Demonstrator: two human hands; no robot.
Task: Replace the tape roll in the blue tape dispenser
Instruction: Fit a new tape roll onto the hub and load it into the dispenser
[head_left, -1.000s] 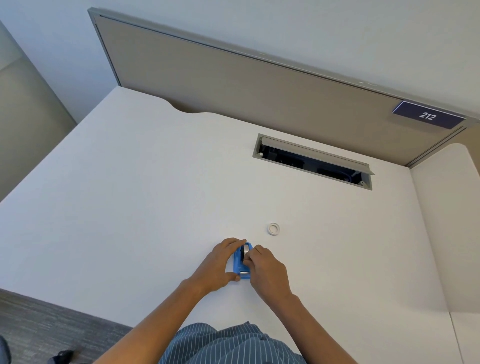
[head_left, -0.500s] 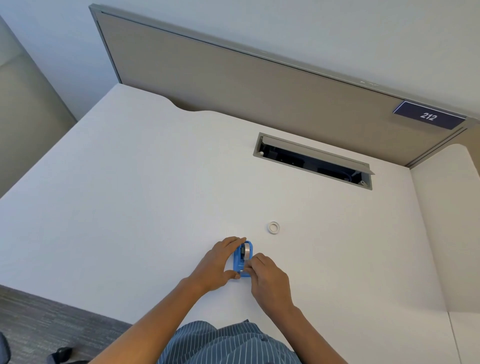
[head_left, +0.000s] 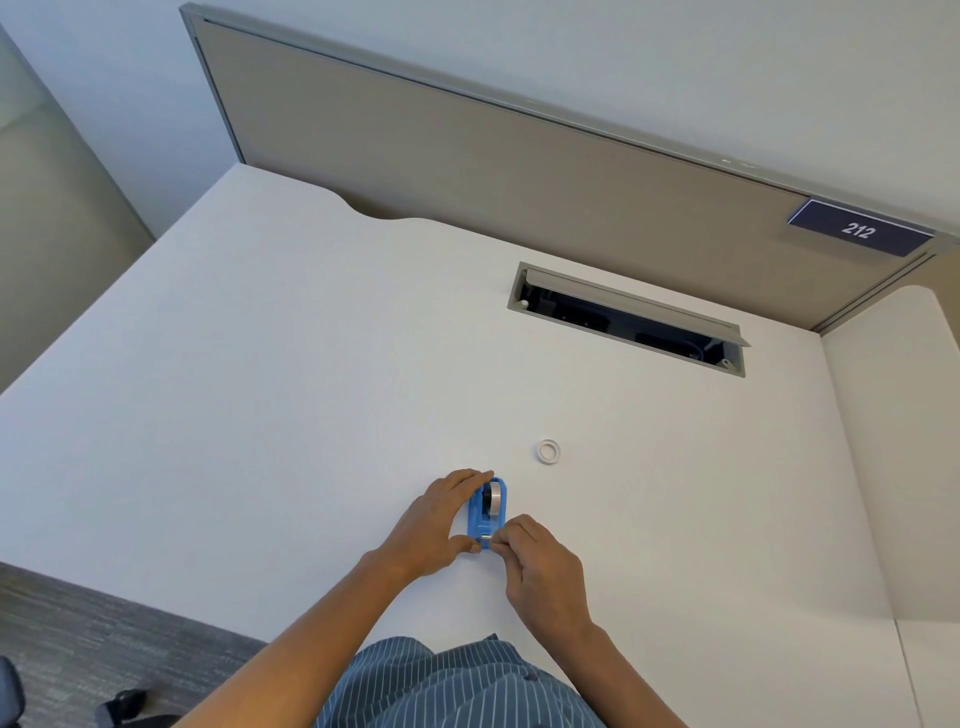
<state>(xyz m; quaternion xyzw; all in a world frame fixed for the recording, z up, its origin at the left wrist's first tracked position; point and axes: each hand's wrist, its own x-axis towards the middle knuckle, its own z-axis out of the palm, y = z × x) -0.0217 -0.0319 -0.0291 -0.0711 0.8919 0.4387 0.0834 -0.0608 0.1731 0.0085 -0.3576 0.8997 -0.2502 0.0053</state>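
The blue tape dispenser lies on the white desk near its front edge, with a tape roll seated in its far end. My left hand clasps the dispenser from the left, fingers over its far end and thumb at its near end. My right hand pinches at the near end of the dispenser, at the cutter, with thumb and forefinger; the tape end there is too small to make out. A small white empty tape core lies flat on the desk beyond and to the right.
A rectangular cable slot with its lid raised is cut into the desk's far right. A beige partition with a "212" label rises behind the desk. Grey carpet shows at the lower left.
My right hand has slid from the roll at the dispenser's far end back toward me to its near end. The roll now shows uncovered. My left hand keeps its hold.
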